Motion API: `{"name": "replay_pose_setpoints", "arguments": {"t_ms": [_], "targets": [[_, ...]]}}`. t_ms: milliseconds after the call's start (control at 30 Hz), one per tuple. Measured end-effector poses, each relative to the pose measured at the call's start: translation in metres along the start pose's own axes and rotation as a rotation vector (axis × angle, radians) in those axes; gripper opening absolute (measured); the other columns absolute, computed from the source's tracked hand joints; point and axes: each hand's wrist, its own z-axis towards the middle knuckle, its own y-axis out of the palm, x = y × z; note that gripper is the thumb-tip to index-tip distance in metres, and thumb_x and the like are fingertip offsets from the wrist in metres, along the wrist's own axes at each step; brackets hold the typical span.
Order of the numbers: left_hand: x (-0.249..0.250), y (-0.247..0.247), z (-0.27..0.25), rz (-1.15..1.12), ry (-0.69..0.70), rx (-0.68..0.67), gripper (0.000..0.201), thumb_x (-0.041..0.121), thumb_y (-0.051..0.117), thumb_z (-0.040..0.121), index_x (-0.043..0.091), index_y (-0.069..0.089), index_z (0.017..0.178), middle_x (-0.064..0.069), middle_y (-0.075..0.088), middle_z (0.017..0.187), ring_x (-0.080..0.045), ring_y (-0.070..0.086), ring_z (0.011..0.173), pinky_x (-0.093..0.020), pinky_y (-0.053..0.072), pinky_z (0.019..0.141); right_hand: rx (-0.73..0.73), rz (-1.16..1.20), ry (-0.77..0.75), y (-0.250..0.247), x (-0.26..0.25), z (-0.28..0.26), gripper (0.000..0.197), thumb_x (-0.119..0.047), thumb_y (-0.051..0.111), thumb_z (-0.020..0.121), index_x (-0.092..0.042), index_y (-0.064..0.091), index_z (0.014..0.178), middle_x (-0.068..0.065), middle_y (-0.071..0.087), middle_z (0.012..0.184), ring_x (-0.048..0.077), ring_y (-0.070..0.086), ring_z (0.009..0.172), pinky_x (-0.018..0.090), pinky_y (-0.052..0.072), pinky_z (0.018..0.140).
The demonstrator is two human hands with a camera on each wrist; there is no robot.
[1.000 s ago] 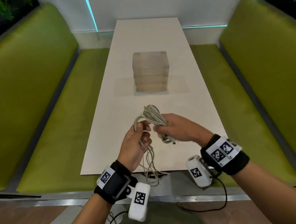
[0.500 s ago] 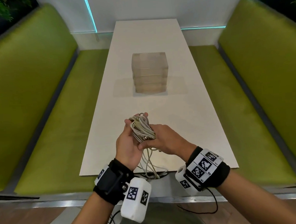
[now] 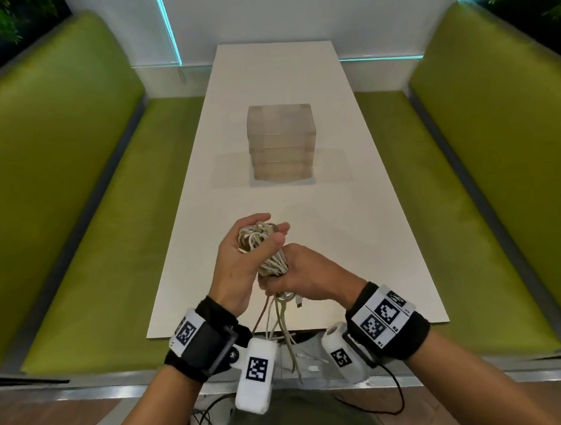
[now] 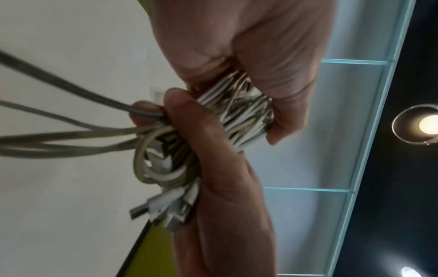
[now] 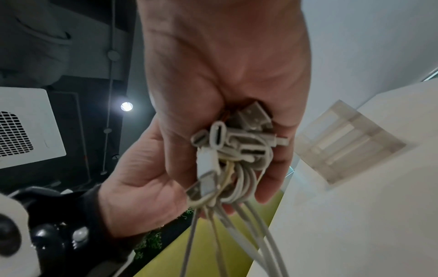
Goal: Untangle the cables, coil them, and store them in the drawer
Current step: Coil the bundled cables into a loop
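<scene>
A bundle of whitish-grey cables is held in both hands above the near end of the white table. My left hand cups the bundle's upper loops, thumb across the front. My right hand grips its lower part. Loose cable ends hang past the table edge. In the left wrist view, fingers curl round the cable bundle. In the right wrist view, several connectors stick out of my right hand's fist. The translucent drawer unit stands mid-table, its drawers closed.
Green padded benches run along both sides of the table. A white wall closes the far end. Thin black wires dangle from the wrist cameras near my lap.
My hands have come together round the bundle. The left hand now wraps the top loops and the right hand has slid down to the lower part, nearer my body.
</scene>
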Motion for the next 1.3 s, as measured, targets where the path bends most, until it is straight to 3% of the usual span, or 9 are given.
{"name": "replay_pose_setpoints", "arguments": {"t_ms": [200,300,400,533,700,900,1067,1200,1300], "targets": [[0.0,0.003,0.002,-0.082,-0.074,-0.067,0.024,0.003,0.068,0.069,0.015,0.067,0.09,-0.008,0.063,0.064,-0.031,0.064,0.078,-0.032,0.057,0.062,-0.164,0.158,-0.105,0.001,0.007,-0.007,0.01,-0.011,0.061,0.089,-0.003,0.061,0.095,0.006,0.062,0.085,0.013,0.057,0.08,0.033,0.048,0.077],[0.001,0.004,0.002,-0.085,-0.112,-0.089,0.014,0.006,0.068,0.07,0.014,0.062,0.08,-0.005,0.058,0.064,-0.029,0.066,0.08,-0.033,0.055,0.062,-0.211,0.269,-0.133,0.002,0.009,-0.011,0.02,-0.012,0.059,0.092,0.007,0.064,0.091,0.013,0.067,0.085,0.019,0.061,0.083,0.03,0.048,0.079],[-0.001,0.004,0.004,-0.05,-0.136,-0.101,0.015,0.011,0.073,0.068,0.016,0.061,0.075,-0.003,0.057,0.064,-0.027,0.067,0.081,-0.035,0.054,0.065,-0.217,0.325,-0.132,0.002,0.013,-0.014,0.033,-0.021,0.057,0.093,0.013,0.058,0.092,0.012,0.064,0.077,0.029,0.061,0.079,0.045,0.048,0.081],[-0.003,0.006,0.003,-0.015,-0.153,-0.09,0.009,0.017,0.069,0.075,0.017,0.06,0.073,-0.004,0.056,0.059,-0.026,0.067,0.079,-0.034,0.056,0.068,-0.243,0.346,-0.166,0.004,0.016,-0.015,0.028,-0.02,0.051,0.097,0.0,0.059,0.079,0.005,0.061,0.067,0.023,0.061,0.068,0.06,0.047,0.084],[-0.002,0.007,0.003,0.048,-0.154,-0.092,0.014,0.02,0.07,0.076,0.016,0.057,0.075,-0.005,0.053,0.061,-0.027,0.066,0.079,-0.033,0.054,0.064,-0.213,0.329,-0.17,0.008,0.016,-0.016,0.029,-0.019,0.052,0.096,0.001,0.058,0.077,0.004,0.059,0.064,0.02,0.057,0.062,0.061,0.048,0.078],[-0.003,0.009,0.003,0.062,-0.138,-0.08,0.013,0.021,0.069,0.077,0.017,0.058,0.073,-0.006,0.054,0.058,-0.03,0.068,0.082,-0.034,0.055,0.069,-0.273,0.435,-0.135,0.004,0.017,-0.02,0.019,-0.01,0.05,0.097,0.005,0.062,0.094,0.012,0.067,0.086,0.025,0.064,0.083,0.033,0.05,0.083],[-0.003,0.01,0.003,0.088,-0.103,-0.098,0.015,0.022,0.069,0.079,0.014,0.056,0.078,-0.005,0.056,0.059,-0.027,0.068,0.075,-0.047,0.055,0.084,-0.211,0.382,-0.112,0.009,0.02,-0.017,0.023,-0.021,0.053,0.096,-0.013,0.061,0.076,0.0,0.064,0.065,0.032,0.055,0.065,0.059,0.046,0.067],[-0.008,0.0,0.004,0.167,-0.005,-0.156,0.064,0.054,0.078,0.066,0.014,0.053,0.109,-0.011,0.07,0.094,-0.029,0.068,0.091,-0.043,0.056,0.078,-0.131,0.399,-0.125,-0.001,0.015,-0.017,0.016,-0.011,0.05,0.097,-0.006,0.061,0.086,0.007,0.067,0.075,0.02,0.06,0.062,0.028,0.05,0.059],[-0.02,-0.012,0.0,0.157,-0.093,-0.259,0.113,0.071,0.077,0.048,0.025,0.031,0.139,-0.003,0.065,0.116,-0.019,0.065,0.094,-0.031,0.056,0.069,-0.034,0.497,-0.168,-0.01,0.015,-0.016,0.016,-0.009,0.052,0.096,0.001,0.063,0.101,0.015,0.069,0.089,0.022,0.064,0.071,0.027,0.051,0.065]]}}
